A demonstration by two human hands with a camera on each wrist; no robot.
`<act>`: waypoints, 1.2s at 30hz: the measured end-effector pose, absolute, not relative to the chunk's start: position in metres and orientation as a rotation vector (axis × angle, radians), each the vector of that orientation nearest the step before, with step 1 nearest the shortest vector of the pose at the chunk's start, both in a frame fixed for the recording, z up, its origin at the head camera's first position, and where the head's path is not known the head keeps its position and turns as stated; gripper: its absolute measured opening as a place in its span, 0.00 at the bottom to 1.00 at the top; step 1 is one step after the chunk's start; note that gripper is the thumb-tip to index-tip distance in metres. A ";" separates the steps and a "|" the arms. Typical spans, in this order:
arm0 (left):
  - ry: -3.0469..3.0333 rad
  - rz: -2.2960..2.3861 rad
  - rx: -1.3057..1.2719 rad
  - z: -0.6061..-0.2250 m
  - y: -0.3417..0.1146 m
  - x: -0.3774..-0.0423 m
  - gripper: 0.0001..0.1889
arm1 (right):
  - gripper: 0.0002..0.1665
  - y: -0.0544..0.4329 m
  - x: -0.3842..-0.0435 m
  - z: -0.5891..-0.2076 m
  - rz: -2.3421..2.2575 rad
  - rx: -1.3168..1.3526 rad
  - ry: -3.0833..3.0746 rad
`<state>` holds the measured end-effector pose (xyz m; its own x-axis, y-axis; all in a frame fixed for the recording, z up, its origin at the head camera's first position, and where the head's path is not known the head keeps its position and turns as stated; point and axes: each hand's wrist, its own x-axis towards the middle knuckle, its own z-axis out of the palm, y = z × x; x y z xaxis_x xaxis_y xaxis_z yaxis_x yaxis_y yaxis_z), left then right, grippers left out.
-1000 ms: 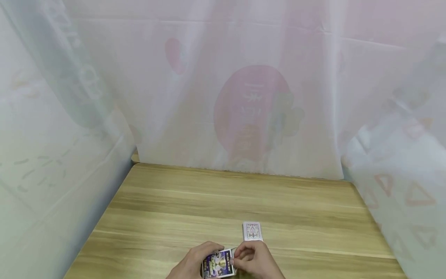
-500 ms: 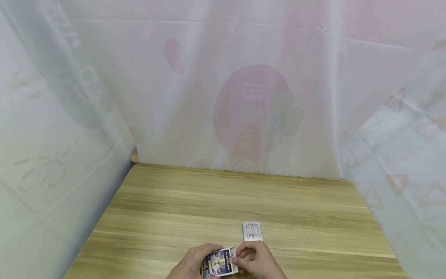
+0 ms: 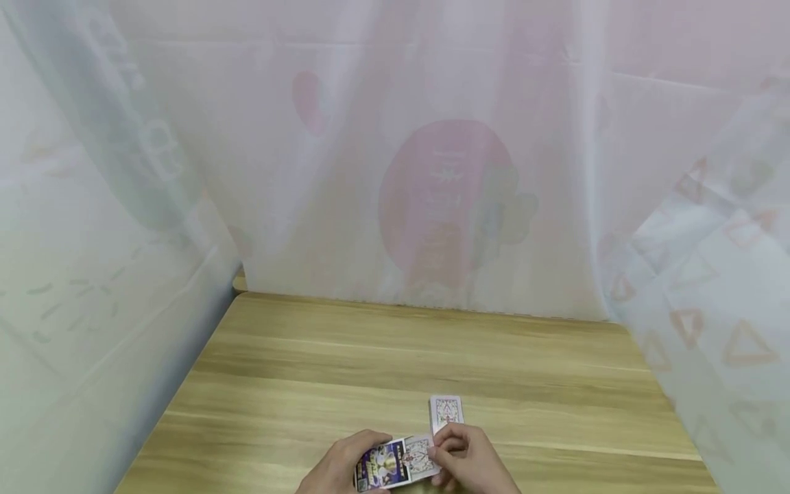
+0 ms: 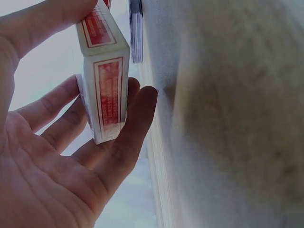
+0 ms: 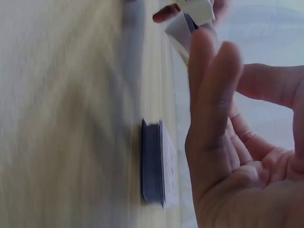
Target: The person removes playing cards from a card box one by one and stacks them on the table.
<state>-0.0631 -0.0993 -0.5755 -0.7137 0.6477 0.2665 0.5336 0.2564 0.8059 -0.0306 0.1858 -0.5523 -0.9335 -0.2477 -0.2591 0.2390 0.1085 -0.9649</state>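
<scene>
My left hand [image 3: 341,461] grips a playing-card box [image 3: 381,468] with a dark purple and gold printed face. In the left wrist view, the box's narrow end [image 4: 109,92] shows a red label in a white border, with fingers curled round its sides. Patterned playing cards [image 3: 420,457] stick partly out of the box's right end. My right hand [image 3: 474,461] pinches their outer edge between thumb and fingers. Just beyond that hand, a second stack of cards [image 3: 446,409] lies back-up on the table; its dark layered side [image 5: 153,164] shows in the right wrist view.
A wood-grain table [image 3: 370,357] spreads ahead of both hands. Pale printed curtains [image 3: 345,206] hang along its back edge and at both sides.
The cards have slid rightward out of the box, from barely showing to a wide part exposed. My right hand has moved right with them; the left hand stays almost in place.
</scene>
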 end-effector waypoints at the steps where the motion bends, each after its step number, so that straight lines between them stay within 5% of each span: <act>1: 2.401 1.449 1.125 -0.575 -0.100 -0.063 0.36 | 0.13 0.188 -0.031 -0.552 -1.883 -0.012 2.041; 36: 2.497 1.284 0.981 -0.568 -0.102 -0.062 0.37 | 0.13 0.238 -0.073 -0.539 -1.762 -0.017 2.311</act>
<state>-0.0619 -0.1019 -0.5682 -0.7701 0.6216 0.1434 0.4782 0.4138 0.7747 -0.0726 0.2376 -0.5394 -0.9722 -0.1507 -0.1791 0.1328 0.2749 -0.9523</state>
